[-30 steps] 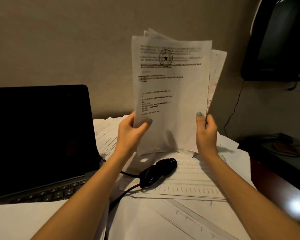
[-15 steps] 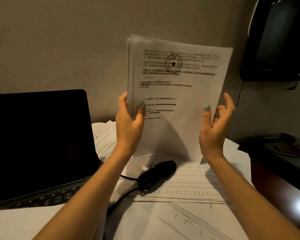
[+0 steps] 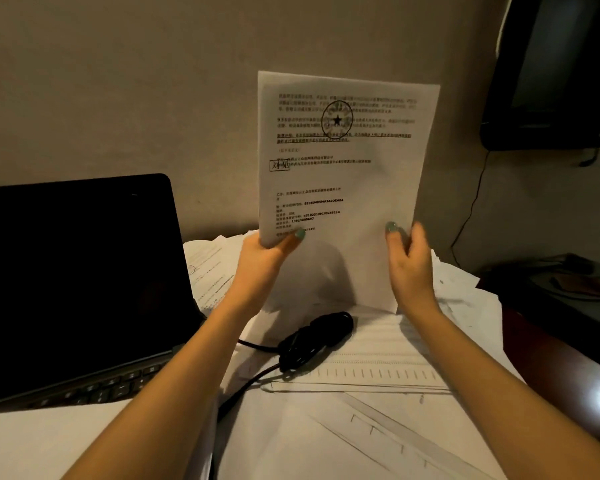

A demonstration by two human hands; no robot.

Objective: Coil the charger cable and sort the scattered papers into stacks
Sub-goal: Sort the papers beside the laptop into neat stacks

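Note:
I hold a stack of printed papers point(image 3: 343, 181) upright above the desk, its bottom edge resting on the sheets below. The top page carries text and a round star stamp. My left hand point(image 3: 267, 258) grips the stack's lower left corner, thumb on the front. My right hand point(image 3: 409, 261) holds the lower right edge, thumb on the front and fingers behind. Just below the stack lies the black charger cable point(image 3: 312, 337), bundled in a coil, with its lead running down and left over the papers. More loose papers point(image 3: 378, 410) cover the desk.
An open laptop point(image 3: 77, 271) with a dark screen stands at the left, some sheets behind it. A dark monitor point(image 3: 561, 71) hangs at the upper right with a thin wire down the wall. The desk's reddish edge point(image 3: 568, 382) and dark clutter lie at the right.
The fanned sheets have been squared into one even stack. My right hand, open half a second ago, has closed back onto the right edge. The stack stands lower now.

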